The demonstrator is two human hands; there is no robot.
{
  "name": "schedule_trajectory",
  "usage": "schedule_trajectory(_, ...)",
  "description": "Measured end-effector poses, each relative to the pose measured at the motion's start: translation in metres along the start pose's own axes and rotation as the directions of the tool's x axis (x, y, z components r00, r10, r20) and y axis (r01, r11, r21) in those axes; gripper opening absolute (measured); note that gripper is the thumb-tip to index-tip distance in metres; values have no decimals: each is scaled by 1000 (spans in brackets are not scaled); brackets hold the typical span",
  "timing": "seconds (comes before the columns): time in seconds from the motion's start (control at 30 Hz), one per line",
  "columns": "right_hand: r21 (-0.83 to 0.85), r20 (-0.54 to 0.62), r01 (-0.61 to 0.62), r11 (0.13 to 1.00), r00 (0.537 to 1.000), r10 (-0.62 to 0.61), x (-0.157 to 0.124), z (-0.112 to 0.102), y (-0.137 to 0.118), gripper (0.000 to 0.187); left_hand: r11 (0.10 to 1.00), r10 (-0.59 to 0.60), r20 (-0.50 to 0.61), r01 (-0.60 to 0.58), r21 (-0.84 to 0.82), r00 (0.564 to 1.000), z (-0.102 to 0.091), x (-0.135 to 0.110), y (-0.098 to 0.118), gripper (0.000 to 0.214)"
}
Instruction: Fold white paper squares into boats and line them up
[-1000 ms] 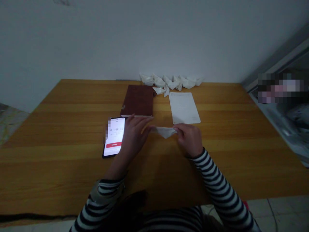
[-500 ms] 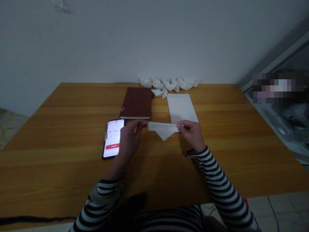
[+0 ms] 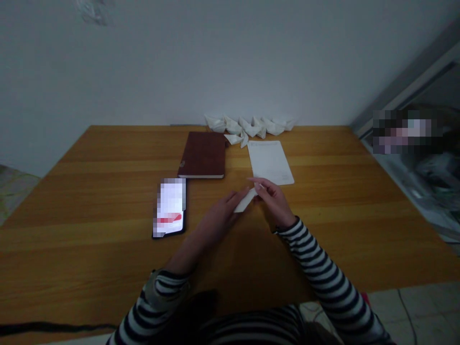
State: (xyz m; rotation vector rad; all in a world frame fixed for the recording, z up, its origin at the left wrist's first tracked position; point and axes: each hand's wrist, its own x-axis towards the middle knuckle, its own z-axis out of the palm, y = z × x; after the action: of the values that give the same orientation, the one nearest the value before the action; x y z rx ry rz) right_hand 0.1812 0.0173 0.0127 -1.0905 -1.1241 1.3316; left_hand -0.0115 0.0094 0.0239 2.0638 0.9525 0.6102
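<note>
1. Pale, dim wall (image 3: 230, 62) rises behind a wood-grained desk (image 3: 89, 206), whose surface has lengthwise bands of lighter and darker brown.
2. Folded paper (image 3: 244, 202), white and narrow, slants between the two hands near the middle of the desk; whether it touches the wood I cannot tell.
3. Left hand (image 3: 223, 210) grips the paper's lower-left side, its fingers laid along the edge.
4. Right hand (image 3: 272, 200) pinches the upper-right end between thumb and fingers, with one finger extended toward the left.
5. Left of the hands lies a phone (image 3: 168, 203) with a lit screen; its text is pixelated, though a red bar shows near the bottom.
6. Beyond them, a closed brown notebook (image 3: 203, 155) bears a small pale mark at its lower-left cover corner, too small to read.
7. To its right, a white sheet (image 3: 271, 162) carries faint lines of print near the top and a fainter patch at lower right, both illegible.
8. White folded paper shapes (image 3: 250, 128) cluster along the wall, just behind notebook and sheet.
</note>
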Motion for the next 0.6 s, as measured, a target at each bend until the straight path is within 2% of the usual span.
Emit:
schedule_trajectory(0.1,68,24,-20,997,1000,18,-2,10,5,40,989,-15,-28,11,-144,999,0,3,11,42)
schedule_trajectory(0.17,94,13,-48,994,999,47,-2,14,9,40,972,-77,-38,66,-227,996,2,3,13,41)
schedule_trajectory(0.33,92,-18,-93,991,995,95,1,14,15,44,899,-285,-83,236,-370,955,12,2,-2,36)
schedule_trajectory(0.43,94,-23,-44,995,999,47,0,17,16,41,867,-332,-164,231,-442,929,16,3,-8,32)
schedule_trajectory(0.53,115,-4,-22,993,1000,23,-3,22,19,33,808,-379,-214,209,-551,900,16,6,-5,39)
schedule_trajectory(0.6,127,-27,-18,992,999,22,-5,24,22,31,752,-443,-237,215,-623,865,17,8,-3,45)
